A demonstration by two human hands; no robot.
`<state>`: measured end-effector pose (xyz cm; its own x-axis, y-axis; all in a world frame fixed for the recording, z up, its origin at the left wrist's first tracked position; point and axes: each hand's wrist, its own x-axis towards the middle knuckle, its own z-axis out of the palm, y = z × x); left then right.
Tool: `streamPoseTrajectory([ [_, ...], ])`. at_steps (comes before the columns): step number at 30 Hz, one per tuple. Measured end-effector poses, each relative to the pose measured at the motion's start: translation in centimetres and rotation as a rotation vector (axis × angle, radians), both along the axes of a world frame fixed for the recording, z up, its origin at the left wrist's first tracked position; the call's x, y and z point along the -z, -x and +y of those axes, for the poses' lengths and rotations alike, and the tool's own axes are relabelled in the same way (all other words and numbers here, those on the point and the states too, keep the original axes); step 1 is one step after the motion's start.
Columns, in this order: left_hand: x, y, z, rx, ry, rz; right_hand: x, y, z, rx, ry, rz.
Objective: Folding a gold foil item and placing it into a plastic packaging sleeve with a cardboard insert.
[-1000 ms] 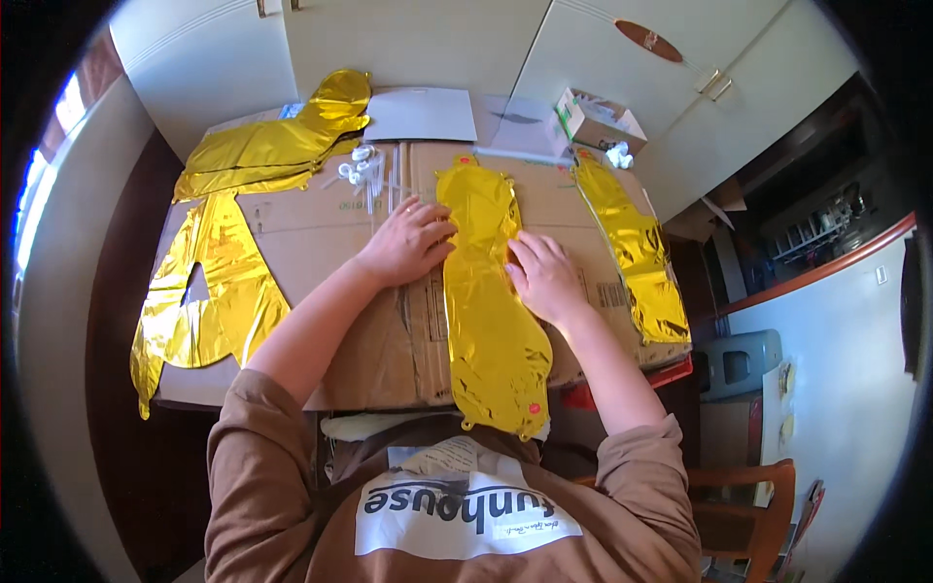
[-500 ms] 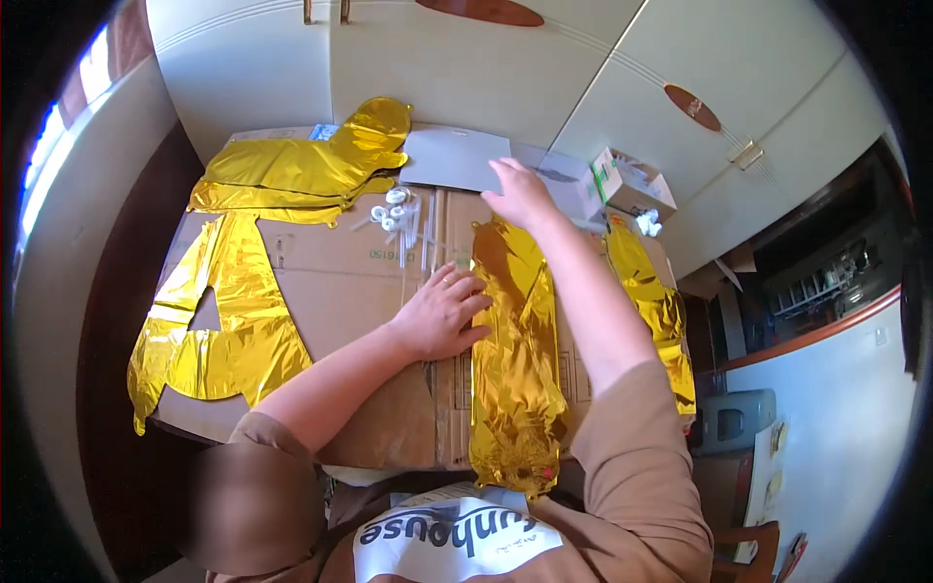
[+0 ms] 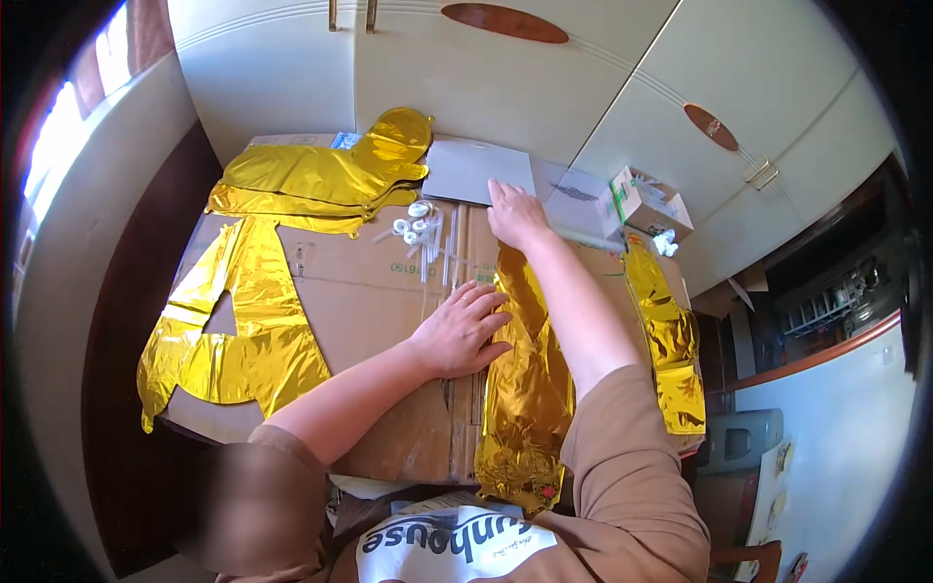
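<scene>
Passable over bare cardboard, between A-shaped gold foil at left and left hand. Blocked farther up by white rolls and clear straws. Hemmed at far left by layered gold foil. Free over strip between right forearm and rightmost gold foil. Obstructed at far right by open box and white wad. Walled behind by cabinet doors. Restricted over middle gold foil by left hand at left edge, right hand at far end.

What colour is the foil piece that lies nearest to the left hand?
The foil piece is shiny gold; the head view shows it best.
</scene>
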<state>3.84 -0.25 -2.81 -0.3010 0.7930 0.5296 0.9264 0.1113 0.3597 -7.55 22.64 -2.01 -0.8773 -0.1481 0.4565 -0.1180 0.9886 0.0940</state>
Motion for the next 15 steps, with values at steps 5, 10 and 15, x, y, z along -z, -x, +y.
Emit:
streamPoseTrajectory([
  [5,0.3,0.3,0.0,0.008,-0.019,0.0,0.6,-0.3,0.0,-0.035,-0.101,-0.029],
  [10,0.1,0.1,-0.2,0.021,-0.061,0.005,-0.6,-1.7,0.4,-0.028,-0.059,-0.009],
  [15,-1.3,0.0,-1.0,0.015,-0.293,-0.053,-5.8,-3.5,-0.9,-0.214,0.238,0.544],
])
